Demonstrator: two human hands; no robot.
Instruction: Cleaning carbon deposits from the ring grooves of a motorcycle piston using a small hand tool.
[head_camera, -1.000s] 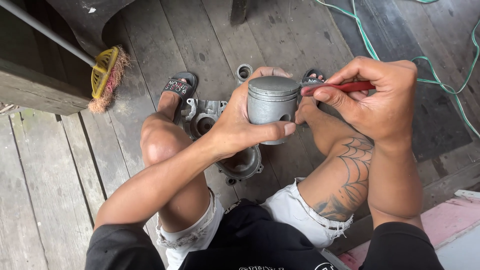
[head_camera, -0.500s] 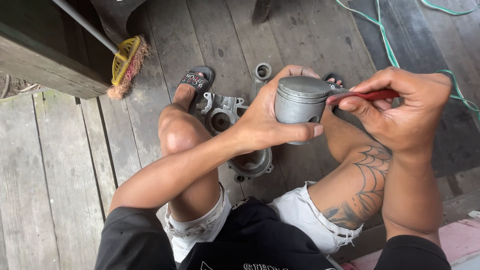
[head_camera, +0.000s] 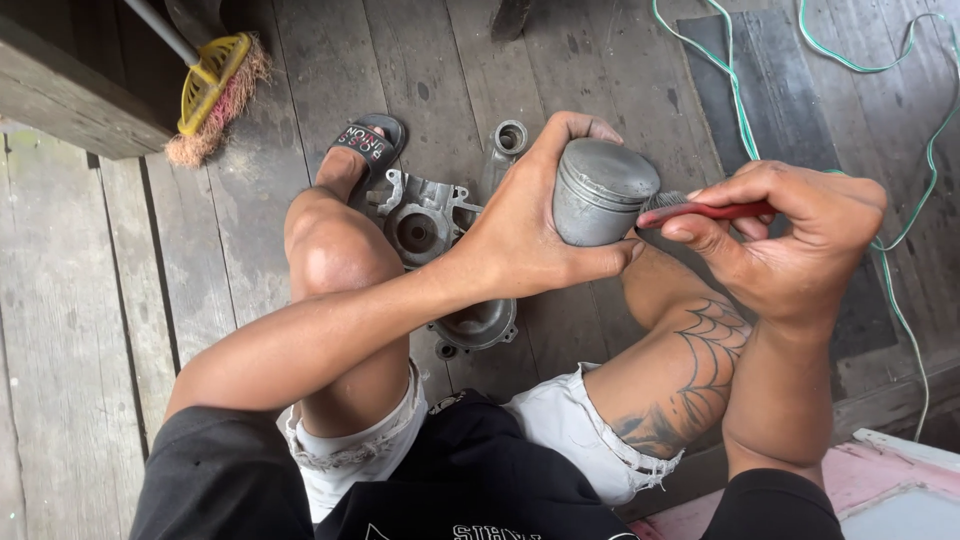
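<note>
Piston (head_camera: 598, 196) clamped in left hand (head_camera: 525, 235): thumb runs under the skirt, fingers wrap over the far side, crown tilted up and toward the right. Grey, dull metal, ring grooves showing just below the crown. It sits raised above the lap, between the two knees.

Right hand (head_camera: 790, 240) closed on a red-handled brush (head_camera: 700, 210), pinched between thumb and bent fingers close to the head. Bristle end touches the piston's side at the ring-groove band, on the side facing the right hand. Bristles themselves mostly hidden by the piston edge; cannot tell how worn they are.

Judgement on doing this step well: keep the left grip firm at the skirt so the piston does not roll under brush pressure, and turn it a little at a time so each stretch of groove comes round to the bristles. Short strokes along the groove, not across it, should lift deposit without skating off. A choked-up hold on the handle, as now, gives control.

Below the grip, on the wooden plank floor (head_camera: 600, 60): a grey engine crankcase half (head_camera: 420, 215) and a round cover (head_camera: 478, 325) between the legs. Beyond the left knee, a black sandal (head_camera: 365, 140); further out, a yellow broom head (head_camera: 215, 85). Right of the hands, a green cord (head_camera: 905, 215) trails over a dark mat (head_camera: 790, 90).
</note>
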